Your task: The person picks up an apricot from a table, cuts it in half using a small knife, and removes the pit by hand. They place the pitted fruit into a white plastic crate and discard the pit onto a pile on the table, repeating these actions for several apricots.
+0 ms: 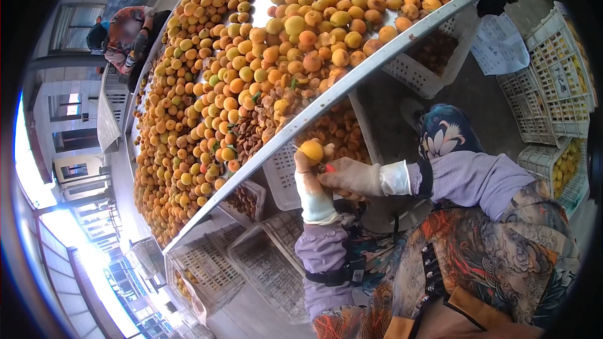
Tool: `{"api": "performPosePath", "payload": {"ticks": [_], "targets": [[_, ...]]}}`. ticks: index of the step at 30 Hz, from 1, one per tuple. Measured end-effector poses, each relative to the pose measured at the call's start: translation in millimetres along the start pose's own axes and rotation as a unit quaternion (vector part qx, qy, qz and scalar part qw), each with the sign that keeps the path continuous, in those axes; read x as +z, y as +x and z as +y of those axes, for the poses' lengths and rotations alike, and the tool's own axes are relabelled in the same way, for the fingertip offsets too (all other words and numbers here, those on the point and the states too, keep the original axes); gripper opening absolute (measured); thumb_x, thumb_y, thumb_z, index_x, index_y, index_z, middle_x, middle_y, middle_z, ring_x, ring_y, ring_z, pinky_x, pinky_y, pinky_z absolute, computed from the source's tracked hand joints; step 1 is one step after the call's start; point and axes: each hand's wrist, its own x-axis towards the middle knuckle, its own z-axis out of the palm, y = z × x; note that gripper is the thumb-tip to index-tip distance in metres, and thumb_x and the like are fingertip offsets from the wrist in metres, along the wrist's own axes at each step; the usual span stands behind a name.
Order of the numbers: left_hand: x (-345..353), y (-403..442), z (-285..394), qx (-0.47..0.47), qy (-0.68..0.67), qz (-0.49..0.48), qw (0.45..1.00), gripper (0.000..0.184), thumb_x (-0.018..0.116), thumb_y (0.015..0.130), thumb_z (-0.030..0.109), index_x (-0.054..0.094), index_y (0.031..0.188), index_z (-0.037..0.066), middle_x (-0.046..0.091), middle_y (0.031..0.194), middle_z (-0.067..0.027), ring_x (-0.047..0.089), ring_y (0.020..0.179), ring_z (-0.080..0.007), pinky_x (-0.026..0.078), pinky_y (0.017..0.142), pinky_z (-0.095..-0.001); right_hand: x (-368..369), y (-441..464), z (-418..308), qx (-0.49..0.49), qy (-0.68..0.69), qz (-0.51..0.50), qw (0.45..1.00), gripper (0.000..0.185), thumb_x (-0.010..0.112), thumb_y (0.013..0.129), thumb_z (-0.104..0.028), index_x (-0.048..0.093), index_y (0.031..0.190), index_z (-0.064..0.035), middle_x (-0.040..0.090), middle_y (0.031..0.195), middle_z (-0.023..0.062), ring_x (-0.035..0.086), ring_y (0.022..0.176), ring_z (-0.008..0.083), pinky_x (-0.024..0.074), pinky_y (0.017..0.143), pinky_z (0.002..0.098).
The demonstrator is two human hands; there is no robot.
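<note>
My left hand [303, 168], gloved with a white cuff, holds a yellow-orange apricot [311, 150] at its fingertips, just beside the metal edge of the fruit table [319, 103]. Against it, my right hand [353, 177], in a pale glove, is closed around a small red object [330, 168], mostly hidden by the fingers. Below both hands, a white crate [281, 177] contains opened orange fruit [345, 135]. Whole apricots [245, 56] cover the table, with brown pits [249, 133] and soft fruit pieces near its edge.
Another person [129, 37] is at the table's far side. White crates [556, 75] of fruit stand at the right. An empty-looking crate [267, 263] and a crate with some fruit [204, 270] lie below the table edge. A dark-bottomed crate [427, 75] is under the table's upper end.
</note>
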Motion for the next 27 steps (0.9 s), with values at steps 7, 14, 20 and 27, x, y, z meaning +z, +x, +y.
{"api": "performPosePath", "payload": {"ticks": [7,14,20,27], "targets": [[-7,-5,14,0.169,0.154,-0.001,0.974,0.047,0.050,0.093,0.042,0.049,0.116,0.001,0.061,0.095,-0.0094,0.058,0.083,-0.0166,0.047,0.076,-0.0285,1,3,7,-0.125,-0.130,0.052,0.982,0.023,0.058,0.089,-0.028,0.051,0.076,-0.0101,0.044,0.054,-0.0051,0.039,0.045,0.0040,0.0304,0.040,0.0211],[-15,-8,14,0.225,0.180,0.020,0.957,0.050,0.049,0.093,0.045,0.049,0.112,0.000,0.057,0.095,-0.0085,0.056,0.087,-0.0157,0.046,0.079,-0.0275,2,-3,-16,-0.141,-0.072,0.087,0.983,0.027,0.059,0.088,-0.035,0.052,0.082,-0.0093,0.048,0.056,-0.0027,0.042,0.046,0.0051,0.0330,0.039,0.0218],[0,-17,8,0.306,0.407,-0.017,0.861,0.050,0.054,0.091,0.043,0.050,0.114,-0.002,0.055,0.099,-0.0070,0.052,0.088,-0.0125,0.042,0.081,-0.0256,-14,19,-10,-0.364,-0.271,0.263,0.852,0.044,0.060,0.084,-0.048,0.055,0.093,-0.0053,0.054,0.065,0.0014,0.049,0.048,0.0079,0.0393,0.039,0.0223],[-4,-11,4,0.256,0.331,0.013,0.908,0.057,0.049,0.090,0.052,0.052,0.114,0.000,0.059,0.095,-0.0089,0.055,0.085,-0.0143,0.044,0.080,-0.0281,-2,-5,-36,-0.133,-0.225,0.168,0.950,0.038,0.056,0.088,-0.041,0.055,0.094,-0.0038,0.055,0.066,0.0029,0.051,0.048,0.0107,0.0417,0.042,0.0248]]}}
